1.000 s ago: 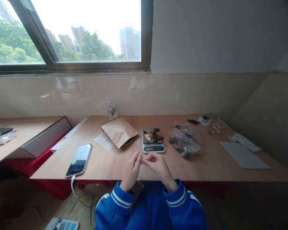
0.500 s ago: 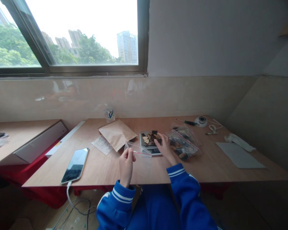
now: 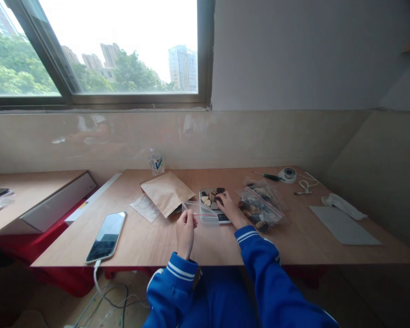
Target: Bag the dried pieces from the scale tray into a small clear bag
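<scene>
Bright overexposed daylight from the window (image 3: pixel 99 50), soft dim interior, faint shadows, wide-angle bending at edges, glossy wall reflections

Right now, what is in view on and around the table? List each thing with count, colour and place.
table: one, light wood, centre.
scale: one, silver, table middle, brown and pale pieces on it.
empty bag: one, clear with red strip, held above the table left of the scale.
full bag: one, clear, dark pieces inside, right of the scale.
envelope: one, brown paper, left of the scale.
phone: one, black, left front, cable attached.
bottle: one, clear, by the wall.
screwdriver: one, green handle, far right.
sheet: one, grey, right edge.
side table: one, wood, left.
left hand: holds the empty bag.
right hand: on the pieces on the scale.
</scene>
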Available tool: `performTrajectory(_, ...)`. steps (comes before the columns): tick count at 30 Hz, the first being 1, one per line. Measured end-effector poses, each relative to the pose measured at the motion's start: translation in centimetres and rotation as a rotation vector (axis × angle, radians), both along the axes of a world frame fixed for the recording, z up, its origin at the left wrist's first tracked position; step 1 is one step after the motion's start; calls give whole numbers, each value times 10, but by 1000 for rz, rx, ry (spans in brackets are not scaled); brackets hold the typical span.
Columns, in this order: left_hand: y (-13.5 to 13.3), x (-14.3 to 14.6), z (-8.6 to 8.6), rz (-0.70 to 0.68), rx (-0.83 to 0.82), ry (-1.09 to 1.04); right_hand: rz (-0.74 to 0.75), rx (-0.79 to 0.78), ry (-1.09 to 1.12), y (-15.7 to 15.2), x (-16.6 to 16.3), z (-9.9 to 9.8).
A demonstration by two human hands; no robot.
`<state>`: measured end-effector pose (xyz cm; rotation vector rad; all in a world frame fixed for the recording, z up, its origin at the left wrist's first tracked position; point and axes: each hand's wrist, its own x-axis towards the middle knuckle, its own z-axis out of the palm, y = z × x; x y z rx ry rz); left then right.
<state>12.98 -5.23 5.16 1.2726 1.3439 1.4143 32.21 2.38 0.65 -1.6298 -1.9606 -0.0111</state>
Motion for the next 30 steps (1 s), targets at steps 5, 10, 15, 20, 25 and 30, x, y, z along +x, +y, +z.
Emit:
performTrajectory(5, 0, 1, -6, -6, 14, -1, 33, -25, 58, 1, 5, 5)
performTrajectory(10, 0, 1, -5, -11, 14, 16, 33, 30, 279, 0, 5, 8)
performTrajectory(15, 5, 1, -8, -14, 11, 24, -7, 133, 603, -3, -8, 31)
performTrajectory(20, 3, 6, -6, -17, 42, 58, 185, -103, 901, -21, -39, 80)
performTrajectory(25, -3, 9, 3, -11, 63, 25, 443, -251, 672, -46, -55, 111)
performTrajectory(30, -1, 4, 0, -11, 57, -16, 338, -70, 627, -32, -41, 79)
